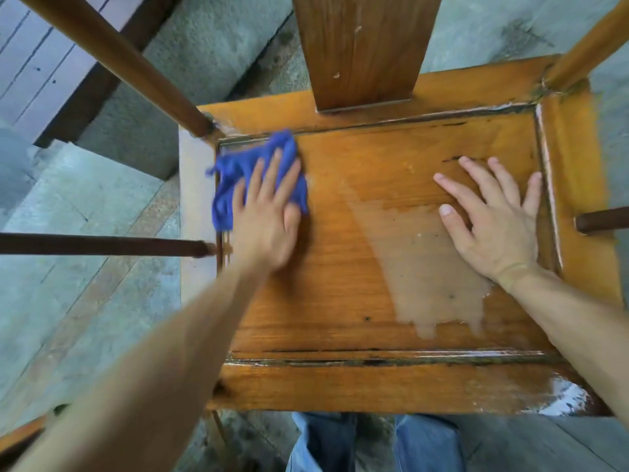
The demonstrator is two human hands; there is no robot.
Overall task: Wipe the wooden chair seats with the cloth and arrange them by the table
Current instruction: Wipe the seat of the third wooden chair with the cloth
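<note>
The left hand (pixel 269 219) presses flat, fingers spread, on the blue cloth (pixel 238 175) at the far left corner of the chair seat (pixel 340 267), while the right hand (pixel 490 226) lies open and empty on the seat's right side. The cloth looks soft and limp, best worked under a flat palm. The wet, glossy seat is probably slippery, and the chair looks stiff and heavy, best gripped by its frame.

Left hand (pixel 269 212) pressing blue cloth (pixel 238 172) flat at upper left of wooden chair seat (pixel 340 267); right hand (pixel 493 219) lies flat, fingers spread, at seat's right.
</note>
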